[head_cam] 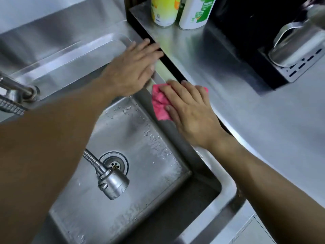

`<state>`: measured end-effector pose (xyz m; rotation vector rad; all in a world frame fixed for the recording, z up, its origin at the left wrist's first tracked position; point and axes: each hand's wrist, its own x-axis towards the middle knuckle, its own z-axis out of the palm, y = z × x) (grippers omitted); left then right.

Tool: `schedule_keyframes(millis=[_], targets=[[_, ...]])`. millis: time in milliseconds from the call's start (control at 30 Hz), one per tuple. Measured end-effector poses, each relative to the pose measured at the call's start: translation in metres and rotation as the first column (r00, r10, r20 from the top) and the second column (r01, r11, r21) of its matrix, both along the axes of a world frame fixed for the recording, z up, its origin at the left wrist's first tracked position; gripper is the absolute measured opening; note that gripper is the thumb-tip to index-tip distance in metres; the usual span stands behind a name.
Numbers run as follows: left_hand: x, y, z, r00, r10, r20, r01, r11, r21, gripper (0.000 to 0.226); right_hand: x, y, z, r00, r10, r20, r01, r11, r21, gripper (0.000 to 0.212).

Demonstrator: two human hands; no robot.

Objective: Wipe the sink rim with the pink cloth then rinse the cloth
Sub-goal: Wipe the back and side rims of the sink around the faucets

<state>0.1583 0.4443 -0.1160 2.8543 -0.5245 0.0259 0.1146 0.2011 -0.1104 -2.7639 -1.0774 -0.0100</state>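
The pink cloth point(159, 103) lies crumpled on the right rim of the steel sink point(226, 182), pressed flat under my right hand point(190, 111). Only its left part and a small corner by my little finger show. My left hand point(133, 67) rests palm down with fingers spread on the rim's far right corner, just beyond the cloth and not touching it. The sink basin is wet, with water drops along its right wall. The tap's spray head point(112, 182) hangs over the drain point(114, 164).
A raised steel counter point(246, 95) with a dark edge runs along the right of the rim. Two bottles point(164, 11) stand at its far end. A metal pitcher point(292, 48) sits on a perforated tray at the right. The tap base point(17, 92) is at the left.
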Motion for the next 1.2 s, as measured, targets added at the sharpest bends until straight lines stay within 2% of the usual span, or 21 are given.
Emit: schedule_keyframes(millis=[100,300,500,600,667,800,900,1067,1200], targets=[[-0.022,-0.015,-0.013,0.998,0.032,0.05,-0.028,0.997,-0.074,0.053,0.005,0.001,-0.002,1.0,-0.012,0.013,0.012,1.0,0.007,0.049],[-0.025,-0.013,-0.019,0.996,0.061,0.07,-0.056,0.997,-0.062,0.054,-0.079,-0.065,0.01,0.994,-0.11,0.011,0.11,0.994,-0.022,0.052],[-0.03,-0.018,-0.022,0.989,0.112,0.091,-0.109,0.993,-0.046,0.054,-0.009,0.003,-0.002,0.995,-0.059,0.074,0.059,0.998,0.007,0.049],[-0.032,-0.02,-0.017,0.992,0.112,0.066,-0.109,0.993,-0.035,0.055,-0.013,-0.007,-0.004,0.996,-0.061,0.069,0.059,0.998,0.028,0.048],[-0.037,-0.034,-0.012,0.995,0.063,0.071,-0.06,0.998,-0.034,0.055,-0.051,-0.047,0.0,0.996,-0.08,0.048,0.08,0.997,0.002,0.048],[-0.069,-0.085,-0.021,0.978,-0.178,0.105,0.176,0.984,0.028,0.057,-0.126,-0.126,0.01,0.991,-0.13,-0.028,0.129,0.991,-0.037,0.051],[-0.079,-0.097,-0.028,0.982,-0.153,0.107,0.152,0.988,0.013,0.056,-0.117,-0.126,0.01,0.993,-0.109,-0.038,0.107,0.993,-0.045,0.052],[-0.076,-0.088,-0.024,0.984,-0.154,0.092,0.154,0.988,0.003,0.057,-0.052,-0.07,0.002,0.997,-0.063,0.047,0.063,0.998,0.0,0.047],[-0.08,-0.091,-0.016,0.987,-0.152,0.047,0.151,0.988,0.033,0.056,-0.085,-0.114,0.003,0.998,-0.047,0.035,0.049,0.998,-0.05,0.047]])
